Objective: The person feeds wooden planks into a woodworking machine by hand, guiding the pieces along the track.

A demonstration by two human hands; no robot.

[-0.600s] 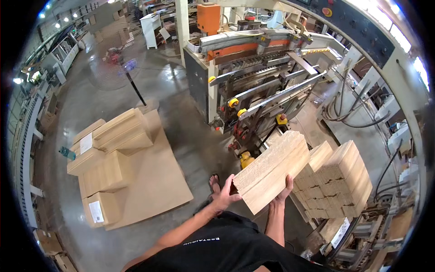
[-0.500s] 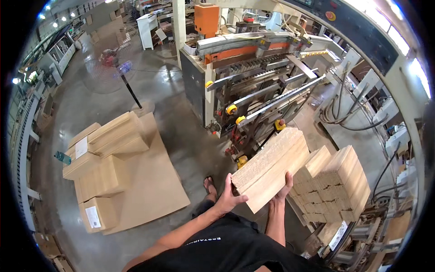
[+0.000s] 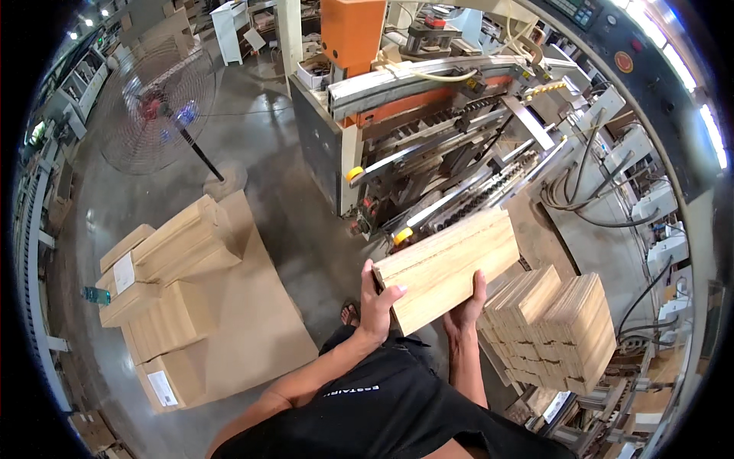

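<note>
Pale wood makes the block [image 3: 451, 268], seemingly several boards lying together, held in the air before the black shirt [image 3: 359, 428]. It is probably stiff and rather heavy, more dry than slippery; loose boards could slide, so it is better to hold both ends or support it from below. The left hand [image 3: 377, 302] has its fingers opened wide around the left end; the right hand [image 3: 463, 312] presses its thumb on the near side, its other fingers hidden. At right stands a board stack [image 3: 547, 333]; at left, a cardboard sheet [image 3: 264, 321] lies on the grey floor [image 3: 264, 153], near a fan [image 3: 153, 107].
</note>
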